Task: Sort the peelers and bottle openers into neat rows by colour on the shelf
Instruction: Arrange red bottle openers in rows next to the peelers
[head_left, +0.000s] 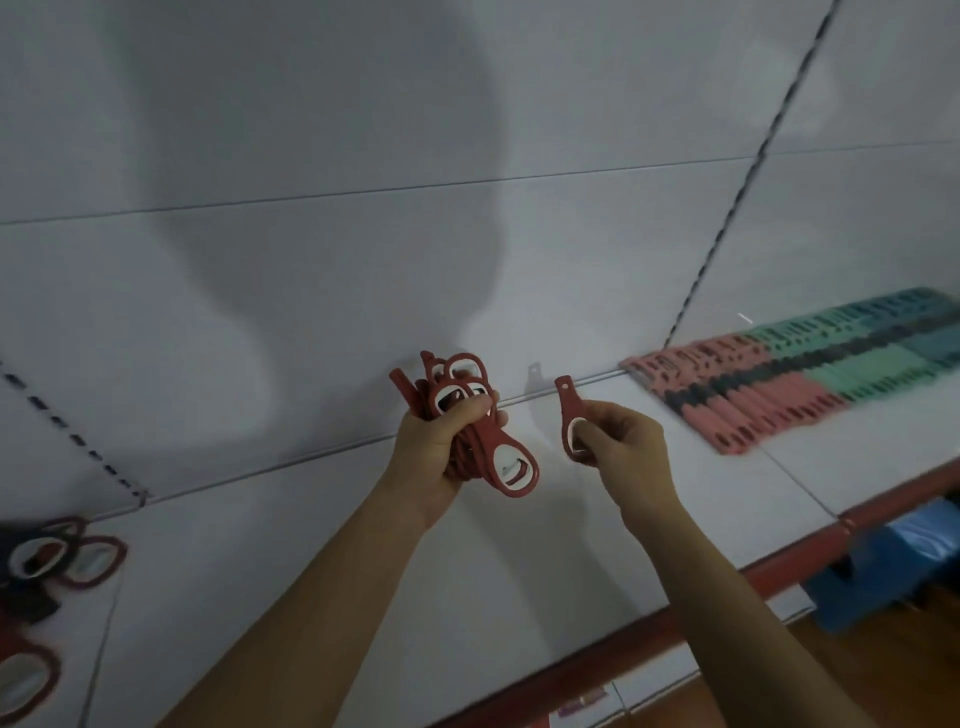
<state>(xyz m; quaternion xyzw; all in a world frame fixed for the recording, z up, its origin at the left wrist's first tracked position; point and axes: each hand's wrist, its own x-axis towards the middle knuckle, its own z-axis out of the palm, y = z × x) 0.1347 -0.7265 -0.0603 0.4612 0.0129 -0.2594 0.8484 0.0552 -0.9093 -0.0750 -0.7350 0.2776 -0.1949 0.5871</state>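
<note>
Left hand (441, 441) is curled tight round a bunch of red bottle openers (511, 467). Heads and handles stick out above and below the fist, unaligned. The bunch looks to be held as stock, so pieces can be drawn off one at a time without a trip back to the pile.

Right hand (623, 441) is closed in a pinch. A single red opener (565, 400) is held at its ring end between thumb and fingers, handle up, just beside the bunch but apart from it. With the head pinched, the handle is left free, so orientation can be set before it is laid down.

Both hands are held above the white shelf (519, 571), over a bare stretch between two groups.
- Right: peelers (779, 384) are laid in tight rows by colour (pink, green, teal). The dark bands are probably black peelers, but that area is blurred.
- Far left: loose openers (78, 556) in dark red and black are lying unsorted.

Step judged in hand: one opener separated for placing. No red row is seen started in the bare stretch.

Next move: the piece should be laid flat, handle toward the back panel (363, 130), matching the lay of the peelers.

Risk: the lowest opener hangs well out of the fist and could be dropped.
</note>
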